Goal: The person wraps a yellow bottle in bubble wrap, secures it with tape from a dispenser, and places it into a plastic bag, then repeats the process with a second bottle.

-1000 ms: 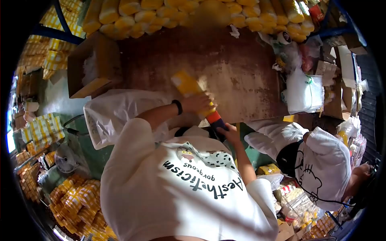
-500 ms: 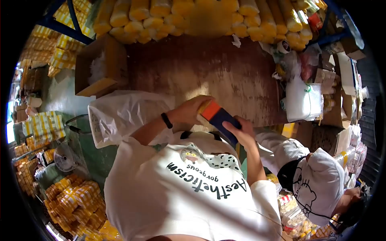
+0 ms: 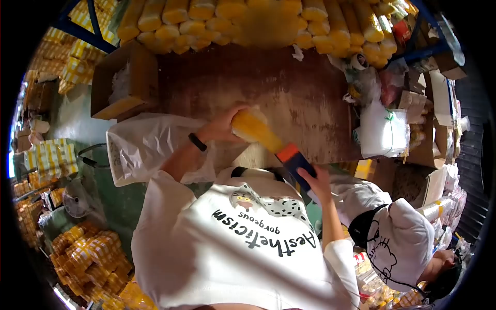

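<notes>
My left hand (image 3: 227,124) is wrapped round a yellow bundle with a pale end (image 3: 249,125); its wrist wears a black band. From the bundle a narrower yellow part slopes down to the orange end of a dark blue box (image 3: 295,164). Fingers of my right hand (image 3: 319,183) are closed round the lower part of that box. Both things are held over the near edge of the wooden table (image 3: 305,113), close to my white shirt.
Yellow rolls (image 3: 206,26) are stacked along the table's far side. A cardboard box (image 3: 126,80) and a plastic-lined bin (image 3: 155,150) stand at the left. At the right are a white wrapped stack (image 3: 383,132) and another person in white (image 3: 403,237).
My left hand has moved up and left with the yellow bundle, most of which now shows outside the blue box. My right hand and the box have shifted slightly down and right.
</notes>
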{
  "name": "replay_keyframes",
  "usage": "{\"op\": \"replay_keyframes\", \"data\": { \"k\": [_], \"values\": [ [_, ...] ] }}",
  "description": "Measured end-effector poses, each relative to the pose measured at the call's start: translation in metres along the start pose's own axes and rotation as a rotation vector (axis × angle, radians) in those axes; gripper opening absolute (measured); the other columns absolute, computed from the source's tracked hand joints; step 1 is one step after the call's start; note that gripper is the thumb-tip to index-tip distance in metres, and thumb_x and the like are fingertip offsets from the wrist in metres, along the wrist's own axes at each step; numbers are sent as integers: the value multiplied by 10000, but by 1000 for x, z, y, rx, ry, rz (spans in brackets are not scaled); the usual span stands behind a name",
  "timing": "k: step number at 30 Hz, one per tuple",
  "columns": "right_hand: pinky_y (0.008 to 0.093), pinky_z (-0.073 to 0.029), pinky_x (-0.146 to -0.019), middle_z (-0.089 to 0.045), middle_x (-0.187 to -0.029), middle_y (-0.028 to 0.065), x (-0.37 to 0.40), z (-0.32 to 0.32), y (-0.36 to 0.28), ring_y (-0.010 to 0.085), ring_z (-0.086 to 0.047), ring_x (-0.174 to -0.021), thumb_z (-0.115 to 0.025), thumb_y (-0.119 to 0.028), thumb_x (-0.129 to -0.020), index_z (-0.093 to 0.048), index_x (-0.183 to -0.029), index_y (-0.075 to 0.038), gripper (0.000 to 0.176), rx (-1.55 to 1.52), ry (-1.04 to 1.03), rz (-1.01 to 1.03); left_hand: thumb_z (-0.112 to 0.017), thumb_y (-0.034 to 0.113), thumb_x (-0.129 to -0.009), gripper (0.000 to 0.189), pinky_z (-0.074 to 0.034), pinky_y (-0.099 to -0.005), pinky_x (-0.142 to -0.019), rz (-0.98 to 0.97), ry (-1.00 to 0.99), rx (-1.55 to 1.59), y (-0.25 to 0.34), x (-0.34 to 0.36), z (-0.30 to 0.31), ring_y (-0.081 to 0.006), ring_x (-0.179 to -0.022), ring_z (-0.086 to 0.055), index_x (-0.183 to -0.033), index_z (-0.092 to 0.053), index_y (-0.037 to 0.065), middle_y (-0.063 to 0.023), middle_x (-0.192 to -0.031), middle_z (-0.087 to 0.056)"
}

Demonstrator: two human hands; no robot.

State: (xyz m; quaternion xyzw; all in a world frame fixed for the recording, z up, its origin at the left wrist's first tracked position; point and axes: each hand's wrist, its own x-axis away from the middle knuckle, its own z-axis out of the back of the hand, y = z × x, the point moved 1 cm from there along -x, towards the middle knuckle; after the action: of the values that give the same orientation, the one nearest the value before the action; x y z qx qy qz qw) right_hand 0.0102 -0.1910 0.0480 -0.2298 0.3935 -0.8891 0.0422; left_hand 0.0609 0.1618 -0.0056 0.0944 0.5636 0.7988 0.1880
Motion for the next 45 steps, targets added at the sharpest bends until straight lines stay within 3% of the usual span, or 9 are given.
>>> {"op": "replay_keyframes", "data": {
  "k": [10,13,16,20,23,28,35,39,45],
  "values": [
    [433,-482,-585,-610,-658,204,-71,-70,-41,331,-629,-624,-639,-544,-777,-608,-814,24,570,195,-94,186,-763,320,-712,778,-406,-383,-977,-15,127,-503,35,26,16,-302,-1214,-437,-1343,-371,87,-128,-1336,-418],
    [424,-483,-576,-608,-633,191,-82,-82,-64,325,-628,-607,-655,-528,-770,-606,-809,26,558,230,-137,171,-752,339,-713,663,-436,-426,-926,414,226,-661,26,16,12,-330,-1162,-462,-1265,-469,107,-150,-1298,-436],
    [398,-484,-571,-608,-624,176,-75,-73,-80,305,-627,-600,-668,-511,-768,-605,-804,25,541,101,-181,104,-725,371,-721,535,-451,-455,-873,541,394,-530,15,4,28,-353,-1108,-481,-1169,-553,136,-150,-1218,-481],
    [355,-476,-553,-594,-600,153,-58,-58,-47,253,-613,-574,-666,-510,-773,-608,-792,31,544,-4,14,250,-701,400,-720,492,-444,-440,-878,479,364,-597,8,-11,23,-344,-1095,-495,-1136,-578,169,-111,-1157,-521],
    [333,-458,-535,-581,-588,144,-36,-18,-42,223,-594,-555,-669,-509,-774,-609,-773,41,553,-18,-151,10,-686,414,-721,490,-435,-435,-892,344,342,-800,31,-24,-9,-329,-1094,-501,-1137,-580,176,-87,-1163,-530],
    [327,-437,-487,-589,-576,135,-5,30,-6,201,-590,-520,-702,-477,-756,-626,-746,44,527,-3,-77,-129,-680,427,-713,484,-432,-464,-875,321,292,-853,50,-58,-24,-317,-1086,-501,-1110,-593,165,-77,-1189,-527],
    [393,-485,-575,-625,-673,224,-42,0,12,335,-637,-637,-662,-507,-744,-651,-731,52,560,310,-126,-198,-667,433,-724,484,-411,-520,-877,374,275,-732,47,-68,-26,-340,-1135,-471,-1123,-607,165,-123,-1205,-512],
    [436,-497,-603,-635,-682,199,-119,-68,-32,320,-653,-698,-603,-393,-787,-676,-747,3,404,588,-166,-165,-658,400,-707,480,-398,-527,-857,283,372,-946,57,-60,-54,-360,-1103,-475,-1115,-618,151,-133,-1194,-522],
    [392,-475,-524,-665,-741,114,-130,-159,11,275,-661,-678,-549,-351,-794,-685,-783,-95,290,1037,-171,356,-675,422,-717,469,-402,-524,-876,272,385,-855,41,-53,-36,-337,-1114,-485,-1111,-616,175,-102,-1168,-546]
  ]
}}
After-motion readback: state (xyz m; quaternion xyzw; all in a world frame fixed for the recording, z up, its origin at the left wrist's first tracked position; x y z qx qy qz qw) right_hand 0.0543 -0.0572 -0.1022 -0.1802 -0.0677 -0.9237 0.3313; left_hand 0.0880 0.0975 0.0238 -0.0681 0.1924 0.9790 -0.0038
